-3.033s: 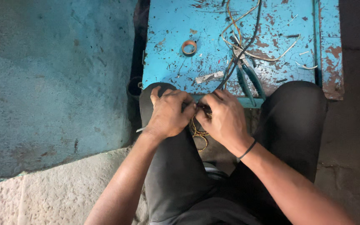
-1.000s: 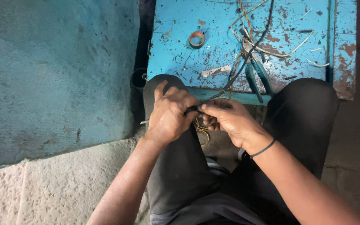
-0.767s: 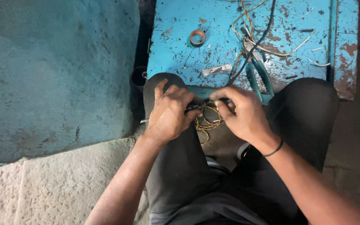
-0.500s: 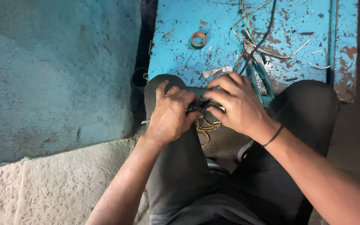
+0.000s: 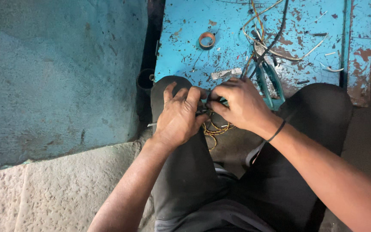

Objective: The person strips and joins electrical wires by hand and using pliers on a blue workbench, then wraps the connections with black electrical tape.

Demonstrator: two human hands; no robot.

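Teal wall face at far left, pale stone floor below it; left hand [image 5: 179, 116] over the left knee, fingers pinched on a thin dark wire [image 5: 203, 112]. Right hand [image 5: 241, 103] grips the same wire just beside it — coiled yellow wire [image 5: 216, 129] hangs beneath. Behind: chipped blue worktop [image 5: 185, 56] with tape roll [image 5: 207, 40], teal-handled pliers [image 5: 269, 83] at its near edge.
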